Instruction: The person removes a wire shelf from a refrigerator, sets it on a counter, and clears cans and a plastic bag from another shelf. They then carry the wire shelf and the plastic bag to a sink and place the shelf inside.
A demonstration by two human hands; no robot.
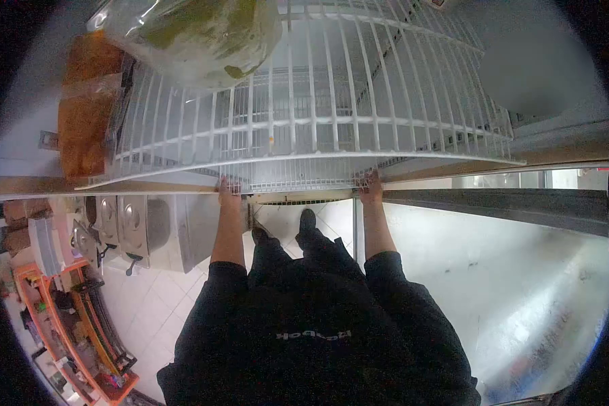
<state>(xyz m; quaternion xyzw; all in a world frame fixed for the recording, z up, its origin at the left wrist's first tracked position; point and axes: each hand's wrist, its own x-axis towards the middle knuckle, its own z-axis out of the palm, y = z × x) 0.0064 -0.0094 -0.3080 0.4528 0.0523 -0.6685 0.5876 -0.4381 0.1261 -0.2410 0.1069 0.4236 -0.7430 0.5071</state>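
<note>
Both my arms reach down into an open upright fridge. My left hand (229, 192) is at the left end of a lower wire shelf (301, 185), its fingers closed about the front corner. At the opposite end, my right hand (370, 187) holds the same shelf in a matching grip. The fingertips of both hands are partly hidden by the wires. Above them spans a larger white wire shelf (311, 122). On its left part rest a clear plastic bag with green contents (203, 40) and an orange-brown package (88, 111).
More wire racks show deeper in the fridge. The open glass door (521, 271) stands to my right. On the left are a steel counter with lidded pans (132, 223) and an orange-edged rack of goods (81, 331). My feet are on a tiled floor (159, 298).
</note>
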